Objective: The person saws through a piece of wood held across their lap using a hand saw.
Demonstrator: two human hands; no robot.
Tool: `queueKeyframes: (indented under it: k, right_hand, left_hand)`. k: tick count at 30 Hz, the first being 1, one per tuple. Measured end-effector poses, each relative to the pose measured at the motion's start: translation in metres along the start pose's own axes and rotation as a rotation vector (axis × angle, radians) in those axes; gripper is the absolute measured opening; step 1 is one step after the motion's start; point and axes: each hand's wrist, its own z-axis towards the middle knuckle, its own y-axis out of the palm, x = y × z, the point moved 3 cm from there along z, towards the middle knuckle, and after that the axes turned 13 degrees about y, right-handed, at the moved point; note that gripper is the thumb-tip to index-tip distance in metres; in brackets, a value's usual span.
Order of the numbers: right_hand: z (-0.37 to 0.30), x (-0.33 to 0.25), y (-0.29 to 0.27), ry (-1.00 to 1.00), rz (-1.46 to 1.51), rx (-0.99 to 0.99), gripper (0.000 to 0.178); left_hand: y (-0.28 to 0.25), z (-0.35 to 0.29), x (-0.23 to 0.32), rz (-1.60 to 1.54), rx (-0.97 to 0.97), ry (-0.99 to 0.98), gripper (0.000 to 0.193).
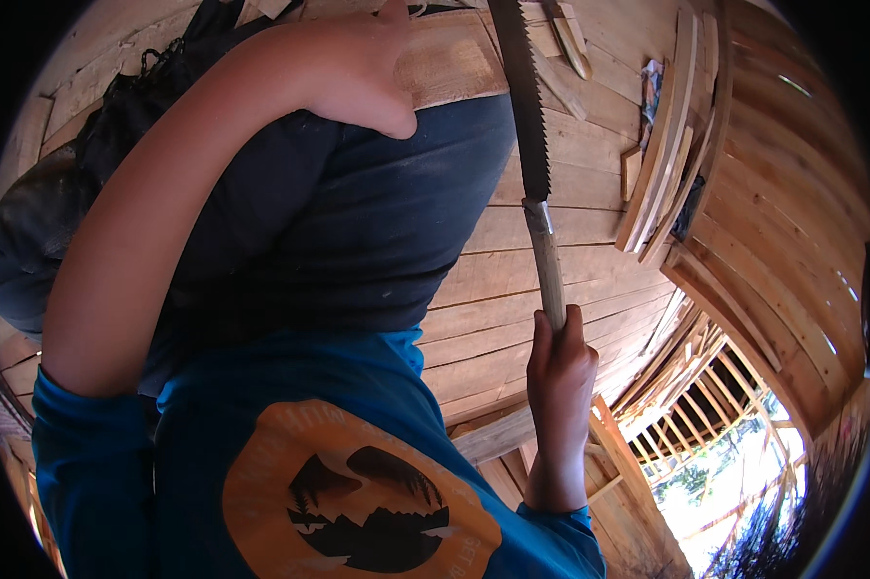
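A: How far along was work above the plank floor (493, 289)?

B: The saw (531, 145) was in place, blade beside the right edge of the board (449, 63); I saw no finished cut, so sawing seemed left to do

A: And the counts?

B: One saw, its handle gripped in the right hand (562, 372); one board over the thigh (416, 183), clamped by the left hand (363, 72); both hands were well apart

Saw blade (526, 111) dark matt metal; handle (549, 265) wood.
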Motion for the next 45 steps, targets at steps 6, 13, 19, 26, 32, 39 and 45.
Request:
queueKeyframes:
  k: [6, 13, 19, 26, 32, 39, 45]
  right_hand:
    - [0.021, -0.016, 0.004, -0.034, 0.022, 0.031, 0.019]
    - [0.008, 0.001, -0.022, -0.064, -0.096, -0.002, 0.018]
    - [0.038, -0.045, -0.018, -0.166, -0.004, 0.086, 0.018]
    - [0.010, -0.011, -0.019, -0.022, -0.024, -0.013, 0.018]
    - [0.040, -0.044, -0.014, -0.131, 0.044, 0.068, 0.020]
    - [0.018, -0.009, -0.014, -0.071, 0.039, 0.009, 0.019]
    - [0.049, -0.038, -0.003, -0.135, 0.155, 0.084, 0.020]
  left_hand:
    - [-0.024, -0.011, 0.023, -0.085, -0.078, -0.083, 0.084]
    - [-0.029, -0.009, 0.017, -0.057, -0.103, -0.074, 0.087]
    - [-0.002, -0.003, -0.007, -0.030, -0.060, 0.044, 0.090]
    - [-0.019, -0.005, 0.008, -0.110, -0.153, -0.085, 0.092]
    - [-0.034, -0.012, 0.010, -0.155, -0.177, -0.058, 0.093]
    - [-0.042, -0.004, 0.021, -0.112, -0.165, -0.230, 0.078]
    - [-0.049, -0.008, 0.006, -0.317, -0.273, -0.089, 0.046]
